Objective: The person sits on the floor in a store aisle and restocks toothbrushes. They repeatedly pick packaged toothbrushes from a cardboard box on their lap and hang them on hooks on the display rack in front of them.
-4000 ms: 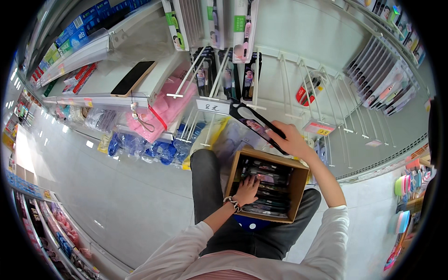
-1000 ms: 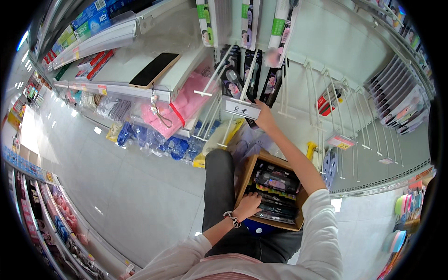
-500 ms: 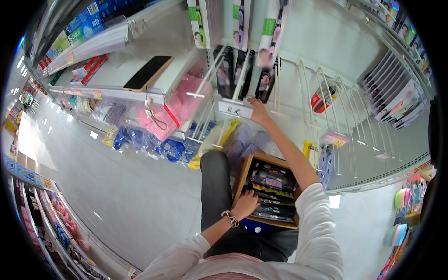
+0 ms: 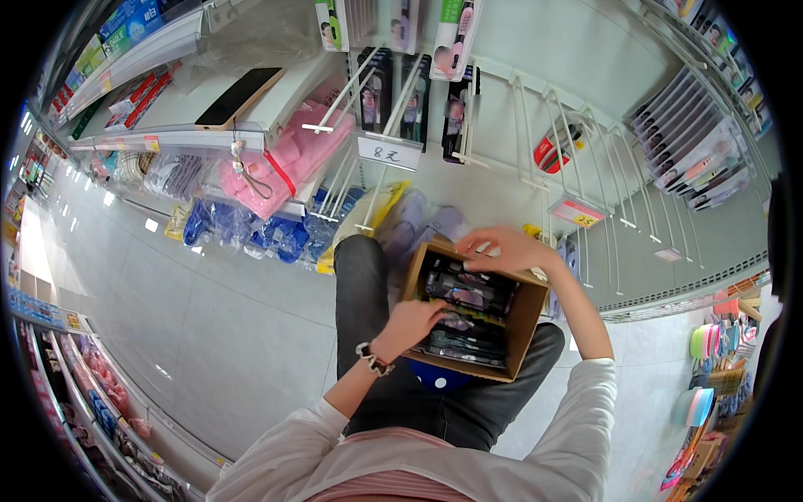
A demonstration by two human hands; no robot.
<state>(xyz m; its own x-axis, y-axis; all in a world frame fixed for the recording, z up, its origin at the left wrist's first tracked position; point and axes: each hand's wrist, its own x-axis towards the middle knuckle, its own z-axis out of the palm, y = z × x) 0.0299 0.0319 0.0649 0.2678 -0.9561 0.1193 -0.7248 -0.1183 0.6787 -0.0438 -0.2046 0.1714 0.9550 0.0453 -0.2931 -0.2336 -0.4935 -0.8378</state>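
Black packs (image 4: pixel 470 296): lying in rows inside the cardboard box (image 4: pixel 529 320), probably ranked that way for single lifting.
Cardboard box: resting at the lap between the thighs, mouth facing up, seemingly leaving both hands free.
Left hand (image 4: pixel 410 325): reaching in, fingers bending onto the packs; cannot tell whether they are pinching one.
Right hand (image 4: pixel 512 251): poising at the far rim, fingers loosely parted, holding nothing visible.
White tag (image 4: pixel 389 152): hanging at a hook end, bearing dark handwriting.
Pink-and-yellow tag (image 4: pixel 577 212): showing print.
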